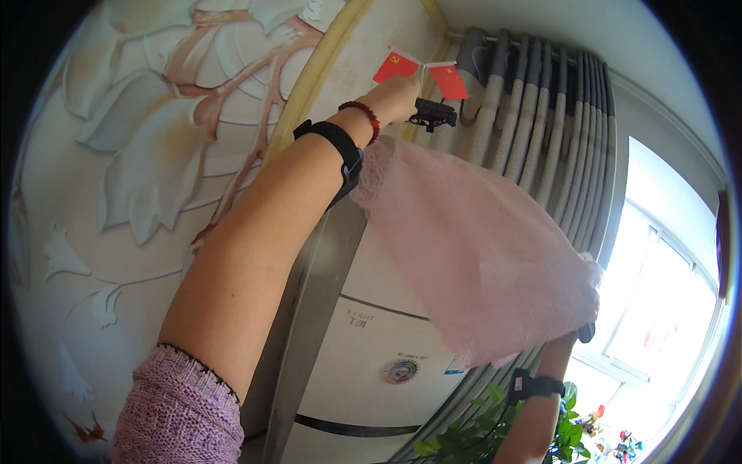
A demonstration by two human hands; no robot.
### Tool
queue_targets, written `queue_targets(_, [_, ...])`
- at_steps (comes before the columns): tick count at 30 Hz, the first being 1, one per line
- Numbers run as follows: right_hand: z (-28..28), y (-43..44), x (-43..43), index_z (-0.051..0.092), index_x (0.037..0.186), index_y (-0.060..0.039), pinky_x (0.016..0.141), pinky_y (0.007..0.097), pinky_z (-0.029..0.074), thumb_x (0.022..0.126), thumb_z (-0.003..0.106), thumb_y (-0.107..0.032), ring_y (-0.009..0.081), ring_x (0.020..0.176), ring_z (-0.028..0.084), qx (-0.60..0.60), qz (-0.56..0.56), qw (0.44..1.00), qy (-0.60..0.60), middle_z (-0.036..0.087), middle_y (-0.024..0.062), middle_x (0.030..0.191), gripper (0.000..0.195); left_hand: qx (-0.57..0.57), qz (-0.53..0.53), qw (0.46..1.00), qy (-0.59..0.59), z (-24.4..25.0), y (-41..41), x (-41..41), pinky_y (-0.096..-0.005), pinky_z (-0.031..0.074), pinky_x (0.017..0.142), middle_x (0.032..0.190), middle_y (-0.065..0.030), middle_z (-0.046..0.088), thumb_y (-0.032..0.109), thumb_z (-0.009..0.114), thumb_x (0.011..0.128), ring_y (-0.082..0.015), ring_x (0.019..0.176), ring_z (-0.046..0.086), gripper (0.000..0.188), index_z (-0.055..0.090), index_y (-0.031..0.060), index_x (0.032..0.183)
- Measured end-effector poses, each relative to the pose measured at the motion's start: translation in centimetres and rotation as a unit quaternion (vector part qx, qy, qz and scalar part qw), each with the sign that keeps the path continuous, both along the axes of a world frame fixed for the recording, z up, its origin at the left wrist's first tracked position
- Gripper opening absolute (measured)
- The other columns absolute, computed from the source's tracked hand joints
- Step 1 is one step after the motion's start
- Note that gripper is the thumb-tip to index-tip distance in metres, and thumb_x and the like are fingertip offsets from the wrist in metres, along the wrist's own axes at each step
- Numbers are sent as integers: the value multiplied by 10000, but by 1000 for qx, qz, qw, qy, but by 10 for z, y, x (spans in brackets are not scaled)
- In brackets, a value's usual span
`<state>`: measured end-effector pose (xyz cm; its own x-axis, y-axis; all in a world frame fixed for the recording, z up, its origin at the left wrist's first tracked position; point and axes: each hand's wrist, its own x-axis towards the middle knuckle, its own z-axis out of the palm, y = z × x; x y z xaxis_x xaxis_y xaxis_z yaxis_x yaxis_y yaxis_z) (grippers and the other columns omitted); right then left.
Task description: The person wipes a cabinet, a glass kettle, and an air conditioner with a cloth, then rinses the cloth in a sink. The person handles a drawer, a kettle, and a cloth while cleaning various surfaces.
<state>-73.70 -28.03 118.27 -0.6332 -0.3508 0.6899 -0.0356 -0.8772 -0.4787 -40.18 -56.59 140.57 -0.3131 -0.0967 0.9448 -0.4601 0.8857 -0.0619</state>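
Note:
My left hand [399,95] is raised high at the far end of my outstretched arm, fingers curled and mostly turned from view. Two small red flags [447,80] on thin poles and a small black model-like object [433,114] are right beside it. What the fingers grip is hidden. A pink cloth [469,249] with a lacy edge spreads in the air from below my left wrist to my right hand. That hand is covered by the cloth's lower right corner, which it holds up; only the forearm and a black wristband [533,387] show.
Behind the cloth stands a tall white floor-standing air conditioner [371,354] with a round sticker. A relief-patterned wall [156,156] rises at the left. Grey curtains [530,116] hang beside a bright window [655,290]. A leafy plant [469,432] is below my right arm.

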Motion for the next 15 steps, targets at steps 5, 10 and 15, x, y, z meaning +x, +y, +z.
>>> queue_targets(5, [-53, -1, 38, 588, 1179, -8, 794, 347, 557, 960, 447, -48, 250, 958, 653, 118, -56, 991, 38, 646, 149, 1084, 264, -55, -19, 998, 4, -2, -18, -10, -451, 507, 780, 934, -283, 629, 150, 713, 810, -420, 908, 627, 355, 522, -87, 991])
queue_targets(10, [-99, -13, 86, 587, 1181, -8, 792, 348, 558, 960, 449, -56, 250, 961, 653, 238, -29, 966, 101, 646, 150, 1087, 265, -28, -33, 999, -11, -4, -10, -30, -453, 506, 782, 934, -280, 634, 145, 727, 800, -415, 915, 631, 366, 521, -83, 998])
queue_targets(15, [-133, -48, 128, 585, 1184, -9, 790, 348, 558, 960, 451, -63, 250, 963, 654, 314, 58, 932, 172, 646, 152, 1091, 267, -1, -28, 999, -33, -5, -4, -41, -456, 505, 785, 941, -277, 636, 152, 734, 798, -409, 929, 632, 372, 519, -77, 999])
